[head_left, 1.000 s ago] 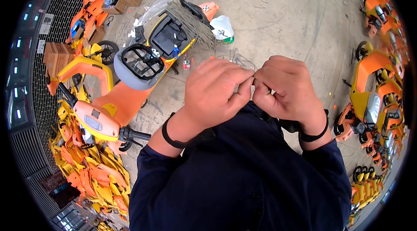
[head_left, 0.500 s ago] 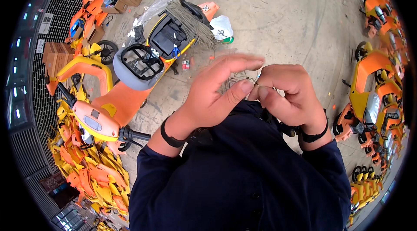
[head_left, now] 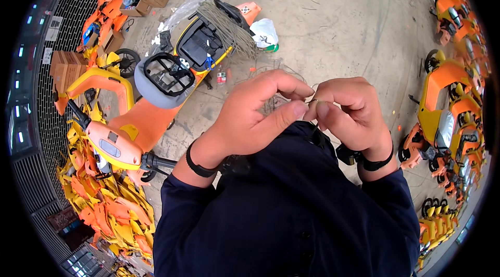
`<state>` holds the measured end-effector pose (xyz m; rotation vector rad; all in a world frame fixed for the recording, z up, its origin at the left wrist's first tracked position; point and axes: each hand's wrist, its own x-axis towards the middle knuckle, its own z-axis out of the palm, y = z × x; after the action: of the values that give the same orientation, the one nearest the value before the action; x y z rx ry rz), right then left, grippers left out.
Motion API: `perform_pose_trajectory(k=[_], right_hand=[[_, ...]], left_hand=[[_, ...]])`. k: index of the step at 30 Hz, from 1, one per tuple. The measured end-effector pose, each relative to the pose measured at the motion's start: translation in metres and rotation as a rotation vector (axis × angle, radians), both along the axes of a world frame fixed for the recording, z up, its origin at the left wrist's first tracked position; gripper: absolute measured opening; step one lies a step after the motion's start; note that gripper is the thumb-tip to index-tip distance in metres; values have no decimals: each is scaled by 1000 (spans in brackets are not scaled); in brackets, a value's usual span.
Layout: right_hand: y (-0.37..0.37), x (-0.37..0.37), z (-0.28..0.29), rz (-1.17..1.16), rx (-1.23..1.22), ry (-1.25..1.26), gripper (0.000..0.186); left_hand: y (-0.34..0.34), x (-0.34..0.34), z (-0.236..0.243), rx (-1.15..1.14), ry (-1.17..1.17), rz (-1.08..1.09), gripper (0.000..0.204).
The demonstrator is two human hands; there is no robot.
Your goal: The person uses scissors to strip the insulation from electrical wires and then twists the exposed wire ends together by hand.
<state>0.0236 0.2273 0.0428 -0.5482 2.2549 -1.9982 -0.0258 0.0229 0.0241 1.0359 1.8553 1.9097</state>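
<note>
At three o'clock from the left hand (head_left: 260, 112), its fingers parted, a strand (head_left: 313, 101) judged light, pliant and best held near its end is pinched by the right hand (head_left: 353, 112)

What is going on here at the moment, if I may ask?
A person in dark clothing is handling a thin strand at chest height. The right hand pinches it, with the left hand partly open close beside it. To the left stands an orange and yellow scooter, a bundle of strands lying across its rear.
</note>
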Motion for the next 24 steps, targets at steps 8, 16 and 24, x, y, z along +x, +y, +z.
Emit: perform_pose_trajectory(k=[8,16,24], right_hand=[[-7,-7,-16,-186,246,369,8],[-9,-12,-28,-305,411,670,16],[-13,-13,-29,-344,420,692,19]], left_hand=[[3,2,2,-75,210,154,9],[6,5,7,-187,262,283,9],[7,3,3,-183,217,299,13]])
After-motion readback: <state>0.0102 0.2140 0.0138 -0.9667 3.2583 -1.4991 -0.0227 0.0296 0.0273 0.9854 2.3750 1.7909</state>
